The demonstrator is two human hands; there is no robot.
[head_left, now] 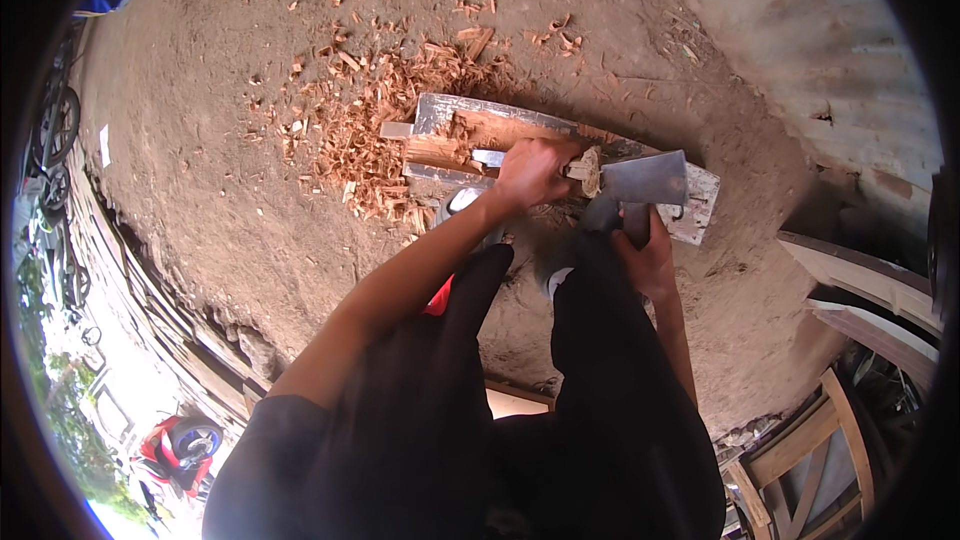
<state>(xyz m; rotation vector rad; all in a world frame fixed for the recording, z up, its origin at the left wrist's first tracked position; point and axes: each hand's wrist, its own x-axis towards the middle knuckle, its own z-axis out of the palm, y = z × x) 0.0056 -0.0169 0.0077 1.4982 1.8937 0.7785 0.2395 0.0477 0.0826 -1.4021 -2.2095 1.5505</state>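
Left hand [530, 172]: grip closed around a small stick [583, 171], holding it down on the plank [440, 112]; the stick's pale, chopped end pokes out to the right of the fist.
Right hand [648, 262]: grip wrapped tight around the axe handle, just below the head.
Axe [645, 180]: grey head lies flat over the right part of the plank, its edge touching or just beside the stick's end; I cannot tell which.
Stick: on the plank, near its middle, between the left hand and the axe head.
Plank: weathered, grey-edged, lies slantwise on the dirt floor [250, 220] just ahead of the person's knees; its top is hacked raw and reddish at the left part.
Chips [370, 130]: reddish wood shavings heaped on the floor at the plank's left end and scattered beyond its far edge.
Legs: dark trousers, crouched, one knee behind each hand.
Chair [810, 450]: wooden frame at the floor's near right corner, well apart from the plank.
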